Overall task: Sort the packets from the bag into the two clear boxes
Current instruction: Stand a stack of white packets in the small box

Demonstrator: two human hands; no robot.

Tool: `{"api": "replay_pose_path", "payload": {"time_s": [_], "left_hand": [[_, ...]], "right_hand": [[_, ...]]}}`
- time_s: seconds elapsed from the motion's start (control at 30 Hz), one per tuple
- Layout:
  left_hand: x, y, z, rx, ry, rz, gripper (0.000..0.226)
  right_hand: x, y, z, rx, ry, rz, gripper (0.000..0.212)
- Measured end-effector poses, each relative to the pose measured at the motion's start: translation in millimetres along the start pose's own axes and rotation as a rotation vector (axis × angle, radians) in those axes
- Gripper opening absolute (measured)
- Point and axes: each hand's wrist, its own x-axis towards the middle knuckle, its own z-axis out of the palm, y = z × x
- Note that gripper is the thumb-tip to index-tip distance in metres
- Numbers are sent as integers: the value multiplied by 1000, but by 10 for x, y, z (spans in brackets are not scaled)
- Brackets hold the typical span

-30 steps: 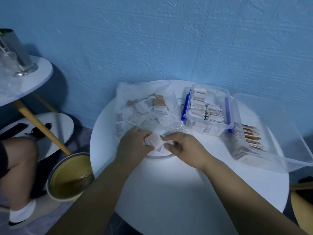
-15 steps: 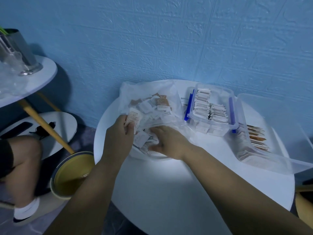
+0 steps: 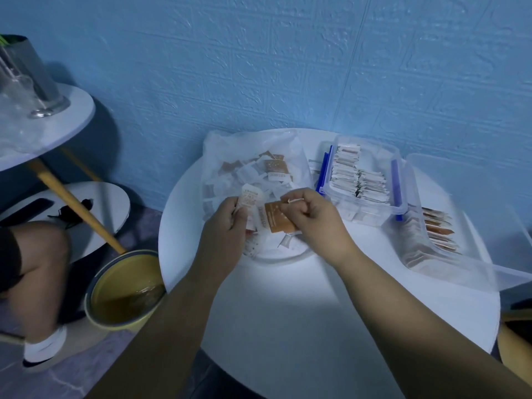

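A clear plastic bag (image 3: 230, 156) of white and brown packets lies open at the back of the round white table (image 3: 316, 298). My left hand (image 3: 224, 228) grips a few white packets (image 3: 250, 197) over the bag's mouth. My right hand (image 3: 313, 217) pinches a brown packet (image 3: 275, 218) beside them. A small clear box with blue clips (image 3: 398, 168) holds rows of white packets. To its right, a larger clear box (image 3: 466, 197) holds brown packets (image 3: 437, 228).
A yellow bin (image 3: 121, 292) stands on the floor left of the table. A second white table (image 3: 57, 110) with a metal cup (image 3: 31, 70) is at far left. A person's knee (image 3: 31, 254) and shoe sit below it. The blue wall runs right behind the table.
My right hand came out of the bag with a brown packet and rose next to my left hand. My left hand, holding white packets, moved slightly right.
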Motion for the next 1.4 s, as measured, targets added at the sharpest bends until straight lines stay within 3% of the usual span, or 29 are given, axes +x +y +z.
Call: {"api": "replay_pose_path", "payload": {"time_s": [0.07, 0.13, 0.23, 0.33, 0.4, 0.5, 0.67, 0.77, 0.83, 0.97, 1.07, 1.23, 1.4], "left_hand": [[-21, 38, 27, -78, -32, -29, 17], [-30, 40, 33, -60, -34, -23, 18], [-14, -32, -11, 84, 54, -12, 22], [-26, -131, -51, 167, 117, 9, 29], [-59, -208, -36, 169, 127, 16, 30], [-126, -289, 18, 117, 161, 31, 30], [-204, -339, 77, 28, 171, 75, 32], [-207, -346, 76, 4, 178, 93, 30], [-206, -348, 71, -13, 193, 90, 30], [-203, -294, 75, -79, 244, 56, 27], [-184, -167, 131, -207, 243, -23, 25], [-196, 90, 427, -588, 82, -251, 17], [-429, 350, 757, -799, -195, -411, 13]], "right_hand": [[-4, -76, 63, 136, -18, 57, 9], [-18, -84, 139, 102, 17, 64, 14], [-35, 63, 206, -320, 93, -28, 18], [-73, 201, 206, -777, -18, 3, 40], [-84, 208, 217, -907, -79, 62, 52], [-67, 166, 271, -961, -85, 91, 53], [-33, 90, 340, -1002, -135, 158, 32], [-22, 95, 357, -1016, -174, 154, 31], [-21, 109, 342, -913, -134, 127, 28], [-74, 94, 200, -229, 50, 173, 23], [-213, 31, 0, 89, 125, 165, 20], [-515, 28, -273, 313, 234, 155, 16], [-739, 86, -448, 293, 288, 145, 25]]}}
